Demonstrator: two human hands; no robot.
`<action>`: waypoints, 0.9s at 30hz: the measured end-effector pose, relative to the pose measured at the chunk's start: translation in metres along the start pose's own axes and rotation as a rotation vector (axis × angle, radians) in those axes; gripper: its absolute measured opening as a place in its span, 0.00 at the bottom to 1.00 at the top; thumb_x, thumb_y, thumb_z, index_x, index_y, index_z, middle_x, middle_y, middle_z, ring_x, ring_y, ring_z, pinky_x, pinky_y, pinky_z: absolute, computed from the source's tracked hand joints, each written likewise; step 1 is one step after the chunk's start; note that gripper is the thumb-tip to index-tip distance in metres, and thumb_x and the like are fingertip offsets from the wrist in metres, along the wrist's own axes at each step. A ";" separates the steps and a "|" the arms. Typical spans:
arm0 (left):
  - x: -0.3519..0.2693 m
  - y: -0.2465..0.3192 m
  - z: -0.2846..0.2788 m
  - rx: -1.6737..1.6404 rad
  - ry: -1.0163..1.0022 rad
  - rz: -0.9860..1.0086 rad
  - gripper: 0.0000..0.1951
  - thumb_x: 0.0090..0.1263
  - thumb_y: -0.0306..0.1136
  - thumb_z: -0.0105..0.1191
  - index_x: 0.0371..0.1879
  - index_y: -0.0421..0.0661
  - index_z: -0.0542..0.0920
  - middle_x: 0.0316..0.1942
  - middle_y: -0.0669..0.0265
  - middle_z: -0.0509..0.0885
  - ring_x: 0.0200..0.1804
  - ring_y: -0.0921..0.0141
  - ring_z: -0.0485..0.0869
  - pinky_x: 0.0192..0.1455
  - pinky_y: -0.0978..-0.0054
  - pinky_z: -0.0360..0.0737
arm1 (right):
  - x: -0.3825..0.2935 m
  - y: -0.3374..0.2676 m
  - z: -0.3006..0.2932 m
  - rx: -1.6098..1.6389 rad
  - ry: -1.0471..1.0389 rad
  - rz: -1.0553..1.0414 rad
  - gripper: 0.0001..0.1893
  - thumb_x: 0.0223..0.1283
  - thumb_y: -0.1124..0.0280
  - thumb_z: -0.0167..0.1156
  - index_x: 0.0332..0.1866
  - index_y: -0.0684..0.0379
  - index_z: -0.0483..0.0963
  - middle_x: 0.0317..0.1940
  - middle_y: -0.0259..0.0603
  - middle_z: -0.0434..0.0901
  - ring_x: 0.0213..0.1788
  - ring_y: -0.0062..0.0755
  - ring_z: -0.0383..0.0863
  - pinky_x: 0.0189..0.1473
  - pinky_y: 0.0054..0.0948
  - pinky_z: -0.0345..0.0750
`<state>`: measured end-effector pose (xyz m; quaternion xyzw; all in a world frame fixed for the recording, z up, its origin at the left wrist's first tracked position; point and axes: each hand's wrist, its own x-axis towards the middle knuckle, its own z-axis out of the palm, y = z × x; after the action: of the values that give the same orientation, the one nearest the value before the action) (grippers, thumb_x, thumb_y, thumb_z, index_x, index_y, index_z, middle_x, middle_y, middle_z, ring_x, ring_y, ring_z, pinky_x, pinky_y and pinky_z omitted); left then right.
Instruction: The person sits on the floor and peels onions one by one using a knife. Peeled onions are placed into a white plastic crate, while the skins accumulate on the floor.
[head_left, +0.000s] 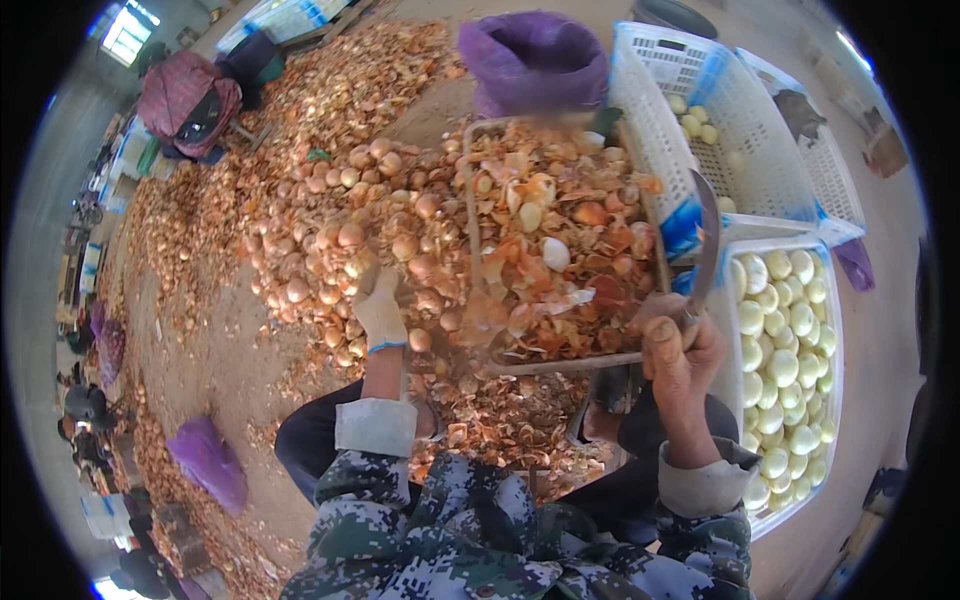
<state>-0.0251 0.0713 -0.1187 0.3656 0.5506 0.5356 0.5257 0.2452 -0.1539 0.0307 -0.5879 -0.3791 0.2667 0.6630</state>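
My left hand (381, 307), in a pale work glove with a blue cuff edge, reaches into a heap of unpeeled onions (351, 235) on the floor; its fingers are partly hidden, so I cannot tell whether it holds one. My bare right hand (679, 341) grips a curved knife (708, 240) by its handle, blade pointing up and away from me. Between the hands lies a shallow tray (570, 366) full of onion skins, with a few onions and a white peeled piece (556, 254) on top. Right of my right hand stands a white plastic crate (834, 420) packed with peeled onions (783, 367).
A taller white crate (780, 165) with a few peeled onions stands behind the full one. An open purple mesh sack (480, 60) is beyond the tray. Loose skins (375, 67) cover much of the floor. A purple bag (208, 465) lies at left. Other people sit far left.
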 end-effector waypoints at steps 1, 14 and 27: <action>0.011 -0.028 -0.023 0.157 0.020 0.027 0.24 0.67 0.34 0.61 0.60 0.35 0.78 0.38 0.59 0.87 0.34 0.69 0.85 0.34 0.70 0.82 | 0.002 0.000 0.004 0.022 -0.012 -0.013 0.07 0.64 0.74 0.63 0.30 0.62 0.75 0.32 0.35 0.81 0.29 0.14 0.70 0.32 0.18 0.69; -0.026 -0.220 -0.057 1.145 -0.506 0.159 0.17 0.58 0.34 0.59 0.48 0.50 0.85 0.49 0.58 0.85 0.48 0.55 0.84 0.52 0.58 0.81 | 0.010 0.022 0.027 -0.182 -0.066 0.264 0.24 0.69 0.59 0.59 0.60 0.67 0.68 0.25 0.39 0.79 0.14 0.11 0.64 0.19 0.14 0.58; -0.003 -0.187 -0.013 1.472 -0.716 -0.190 0.19 0.62 0.44 0.59 0.51 0.52 0.82 0.41 0.53 0.87 0.48 0.52 0.86 0.48 0.56 0.83 | 0.010 0.028 0.037 -0.197 -0.050 0.468 0.21 0.65 0.62 0.66 0.50 0.70 0.73 0.25 0.37 0.81 0.26 0.18 0.77 0.29 0.18 0.71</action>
<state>-0.0067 0.0357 -0.3014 0.7169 0.5886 -0.1580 0.3384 0.2232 -0.1200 0.0056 -0.7147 -0.2730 0.3890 0.5132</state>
